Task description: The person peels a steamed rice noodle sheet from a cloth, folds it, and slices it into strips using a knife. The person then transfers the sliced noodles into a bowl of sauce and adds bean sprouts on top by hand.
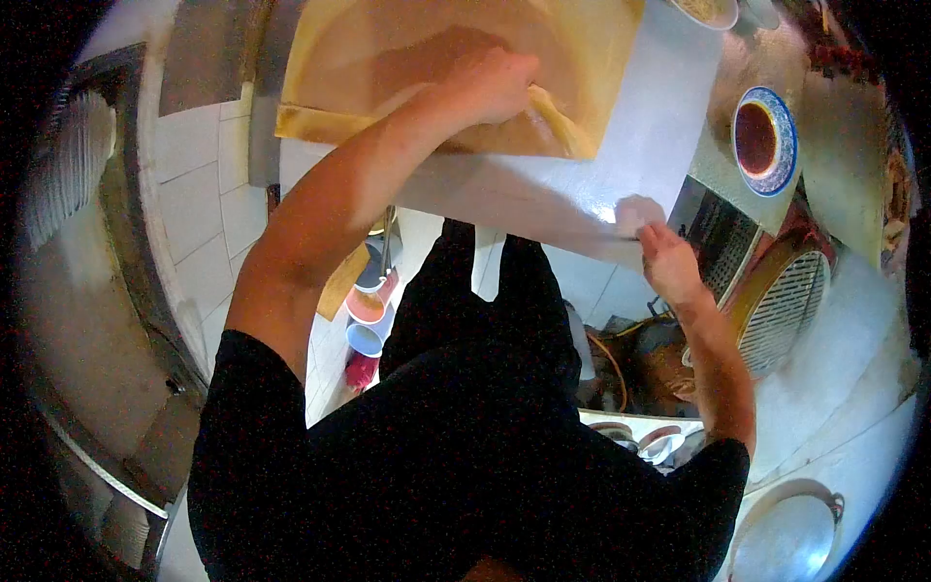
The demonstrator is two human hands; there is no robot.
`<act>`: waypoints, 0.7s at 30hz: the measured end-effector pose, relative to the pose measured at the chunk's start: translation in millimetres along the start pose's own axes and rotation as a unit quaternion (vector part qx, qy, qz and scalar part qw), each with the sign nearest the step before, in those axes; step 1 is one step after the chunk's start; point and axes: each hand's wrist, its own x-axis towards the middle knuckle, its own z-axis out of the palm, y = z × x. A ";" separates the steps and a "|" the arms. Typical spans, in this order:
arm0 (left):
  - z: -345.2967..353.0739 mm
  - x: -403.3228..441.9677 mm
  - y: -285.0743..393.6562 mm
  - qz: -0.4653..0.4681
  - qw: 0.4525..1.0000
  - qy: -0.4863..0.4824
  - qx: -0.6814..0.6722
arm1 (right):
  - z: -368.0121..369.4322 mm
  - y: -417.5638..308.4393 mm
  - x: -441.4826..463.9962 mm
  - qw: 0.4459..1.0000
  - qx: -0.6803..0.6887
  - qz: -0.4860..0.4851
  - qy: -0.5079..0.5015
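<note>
A large, thin tan-yellow sheet (582, 58) lies on the smooth pale worktop (659, 126). My left hand (499, 85) is over the sheet's near part, its fingers closed on a raised, folded bit of it. A crease runs from those fingers toward the sheet's near right corner. At the worktop's near right edge, my right hand (669, 262) has its fingers pressed together. What they hold, if anything, I cannot make out. Just beyond the fingertips a pale round patch shows on the surface; I cannot tell whether it is a reflection.
Right of the worktop stands a blue-rimmed bowl (766, 141) of dark reddish-brown liquid. A slotted round rack (786, 306) sits nearer me. A round metal lid or pan (786, 543) is at bottom right. Below, on the tiled floor, are a blue bucket (365, 339) and hoses.
</note>
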 end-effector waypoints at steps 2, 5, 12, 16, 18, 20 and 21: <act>-7.7 4.4 1.4 -0.005 0.999 -0.015 0.039 | -5.7 -3.6 -18.4 0.993 0.074 0.086 0.012; -7.9 2.9 0.0 -0.002 1.000 0.004 0.009 | -17.0 7.1 -14.1 0.956 0.227 0.180 0.037; -12.9 -4.1 -4.2 -0.013 0.997 -0.004 -0.071 | -46.2 12.0 75.3 0.977 0.138 0.026 0.160; -17.7 6.0 -8.0 0.017 0.997 -0.029 -0.066 | -55.9 -4.8 68.7 0.998 0.022 0.035 -0.050; -12.8 2.8 -12.8 -0.001 0.995 -0.068 -0.067 | -54.2 -13.5 67.1 0.997 0.024 0.020 -0.070; -3.6 6.3 -20.5 0.012 0.994 -0.025 -0.105 | -48.0 -14.0 70.8 0.998 -0.020 -0.027 -0.054; 0.9 7.0 -23.6 0.010 0.994 -0.027 -0.106 | -46.5 -13.1 71.1 0.998 -0.019 -0.027 -0.056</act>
